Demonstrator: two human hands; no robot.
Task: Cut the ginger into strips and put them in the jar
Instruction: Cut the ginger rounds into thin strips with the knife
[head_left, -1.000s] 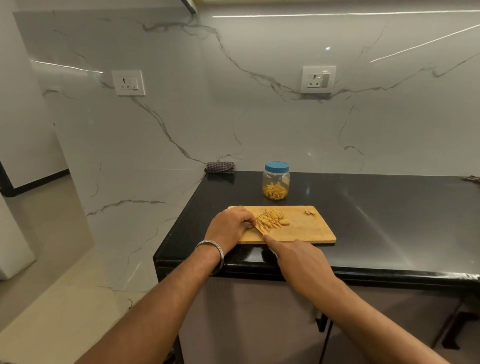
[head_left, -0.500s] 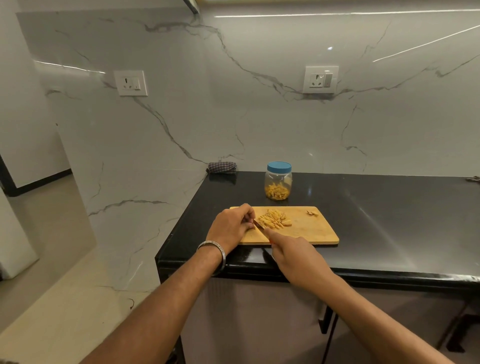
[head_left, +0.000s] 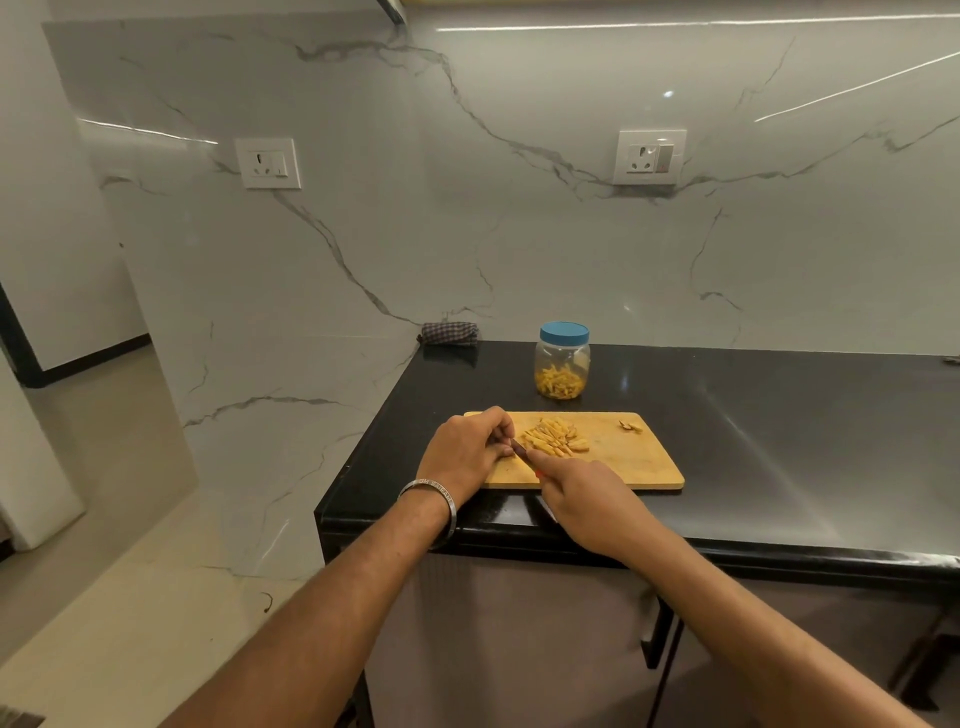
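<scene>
The left hand (head_left: 467, 451) curls its fingers at the left end of the wooden cutting board (head_left: 618, 462); what it pinches is hidden. The right hand (head_left: 582, 501) grips the knife (head_left: 519, 448), forefinger along the blade. Better keep fingertips tucked back. Ginger strips (head_left: 553, 439) lie piled mid-board, mostly pointing toward the far edge. The blue-lidded jar (head_left: 562, 361) stands behind, closed.

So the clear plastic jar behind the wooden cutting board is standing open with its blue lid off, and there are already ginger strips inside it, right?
Not quite. The head view shows the clear plastic jar behind the wooden cutting board closed, with its blue lid on top. The rest holds: ginger strips already lie inside it.
</scene>
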